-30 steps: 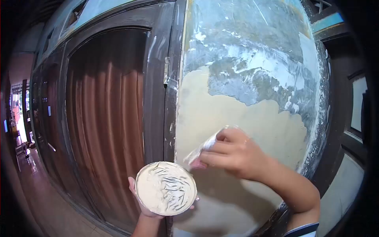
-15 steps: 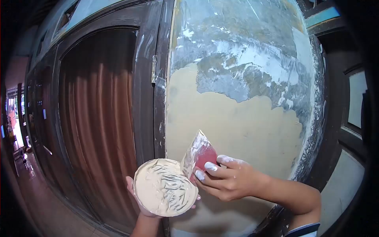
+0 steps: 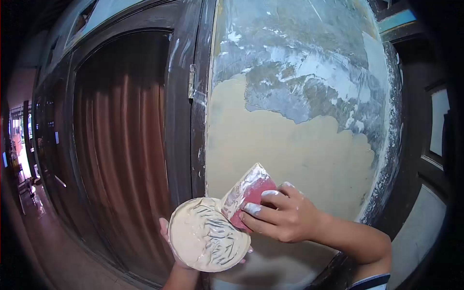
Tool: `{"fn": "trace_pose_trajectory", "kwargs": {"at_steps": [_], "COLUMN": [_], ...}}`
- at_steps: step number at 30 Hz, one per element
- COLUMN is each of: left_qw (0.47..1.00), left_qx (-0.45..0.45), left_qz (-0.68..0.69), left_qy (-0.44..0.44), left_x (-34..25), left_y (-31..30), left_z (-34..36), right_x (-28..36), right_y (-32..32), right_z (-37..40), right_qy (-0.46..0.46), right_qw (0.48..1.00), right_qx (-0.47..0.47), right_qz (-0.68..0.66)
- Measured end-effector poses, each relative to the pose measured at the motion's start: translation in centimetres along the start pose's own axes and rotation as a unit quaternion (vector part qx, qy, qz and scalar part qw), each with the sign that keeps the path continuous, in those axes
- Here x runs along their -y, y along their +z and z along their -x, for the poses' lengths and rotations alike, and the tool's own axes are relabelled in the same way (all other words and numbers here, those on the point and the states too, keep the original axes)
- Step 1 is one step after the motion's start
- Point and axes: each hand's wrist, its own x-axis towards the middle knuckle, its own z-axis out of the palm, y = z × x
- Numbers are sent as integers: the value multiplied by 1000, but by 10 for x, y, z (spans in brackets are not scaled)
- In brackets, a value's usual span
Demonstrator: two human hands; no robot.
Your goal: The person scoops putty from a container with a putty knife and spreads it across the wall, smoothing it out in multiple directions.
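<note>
My left hand [image 3: 181,261] holds a round, shallow container of cream paste [image 3: 193,237] from below, its fingers wrapped round the rim. Dark streaks show through the paste on the right half. In my right hand [image 3: 278,215] is a red scraper [image 3: 258,189], pinched between fingers spotted with white paste. The scraper's paste-smeared side faces left, and its lower edge is at the container's upper right rim. Behind the hands stands a wall panel [image 3: 290,150], coated in smooth cream below and patchy grey-blue with white smears above.
A dark wooden door [image 3: 182,140] with a metal hinge [image 3: 191,81] and a reddish-brown curtain [image 3: 121,145] behind its pane is on the left. Another dark frame [image 3: 415,140] with pale panels stands at the right. Tiled floor [image 3: 58,232] shows at the lower left.
The scraper has tilted further to the right and lies flatter against the container's rim. Both hands and the container sit slightly lower and, in the container's case, further right in view.
</note>
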Motion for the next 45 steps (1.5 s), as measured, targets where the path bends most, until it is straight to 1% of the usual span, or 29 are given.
{"fn": "trace_pose_trajectory", "kwargs": {"at_steps": [1,2,7,9,11,12,13,14,15,16,17,18,21,22,24,25,26,29,30,31,33,34,35,37,39,41,42,43,45], "left_qw": [999,1000,999,995,997,985,940,936,936,981,999,998,999,998,999,999,993,988,983,983,991,968,968,991,998,977,977,975,961], "left_qx": [-10,-5,-21,-66,-57,-57,-56,-66,-66,-19,27,15,15,30,19,6,50,55,22,23,9,-39,-38,6,50,-91,-93,-96,-90], "left_qz": [35,-11,-24,44,34,-152,-332,-341,-340,-192,-39,55,21,7,-14,-36,-93,-136,-178,-179,-134,-246,-246,-129,-15,0,-2,-65,-190], "left_qy": [7,4,31,53,50,55,58,53,53,23,-8,-17,-24,-53,-41,-29,-53,-49,-34,-34,-21,27,27,34,39,191,190,187,181], "left_x": [0,-8,-10,-10,-10,-12,-13,-12,-13,-15,-15,-9,-13,-12,-18,-20,-22,-27,-33,-35,-37,-40,-43,-47,-54,-75,-79,-82,-86], "left_y": [1,-14,-17,-14,-13,-16,-17,-12,-15,-21,-24,-6,-14,-14,-27,-30,-25,-23,-29,-29,-24,-26,-27,-31,-35,-46,-47,-49,-58], "left_z": [0,0,0,1,1,1,2,3,4,6,7,8,8,6,7,6,7,13,17,20,27,28,28,32,36,37,41,45,47], "right_x": [0,0,1,1,1,1,1,-1,-2,-3,-5,-8,-17,-24,-41,-53,-66,-113,-127,-141,-178,-181,-185,-193,-212,-223,-224,-224,-224], "right_y": [0,-1,1,3,3,2,1,-1,-2,-1,-2,-5,-4,-4,-9,-14,-19,-35,-44,-52,-48,-52,-52,-50,-40,-43,-46,-43,-33], "right_z": [0,0,-2,-4,-5,-7,-8,-11,-12,-14,-16,-18,-25,-27,-38,-44,-49,-67,-77,-86,-88,-93,-95,-96,-87,-88,-90,-88,-85], "right_qy": [-1,12,35,40,56,74,73,88,102,119,120,132,159,178,225,223,260,331,376,420,414,442,441,481,467,480,481,482,457], "right_qw": [1000,1000,999,999,998,996,996,995,993,991,991,989,984,980,967,967,957,931,912,889,891,885,885,859,870,862,864,863,869], "right_qx": [-1,3,-1,-9,-18,-16,-16,-18,-21,-22,-22,-20,-22,-37,-59,-60,-80,-126,-115,-104,-109,-72,-72,21,-9,-26,-58,-58,-106], "right_qz": [0,-11,-22,-36,-37,-45,-46,-48,-50,-59,-59,-69,-79,-86,-107,-106,-100,-88,-119,-149,-152,-129,-128,-172,-161,-161,-140,-141,-156]}}
